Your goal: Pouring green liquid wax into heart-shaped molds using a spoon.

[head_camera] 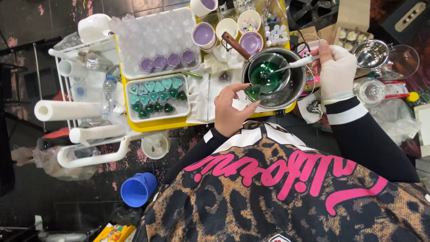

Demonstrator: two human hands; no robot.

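Observation:
My left hand (pixel 230 110) pinches a small heart-shaped mould filled with green liquid (pixel 253 92) at the near rim of a steel pot (pixel 293 87). Inside the pot sits a smaller pan of green liquid (pixel 267 71) with a brown handle. My right hand (pixel 336 71), in a white glove, holds a white-handled spoon (pixel 291 66) whose bowl reaches into the green liquid. To the left lies a white tray (pixel 134 85) with several teal and dark green heart moulds. Beyond it a clear tray (pixel 152 36) holds three purple-filled cups among clear ones.
Purple-lined cups (pixel 204 35) and white cups stand behind the pot on a yellow table top (pixel 152 125). A steel bowl (pixel 371 54) and a glass jar (pixel 369 92) are right of my gloved hand. Paper rolls (pixel 67 110) lie on a white cart. A blue bucket (pixel 138 189) stands on the floor.

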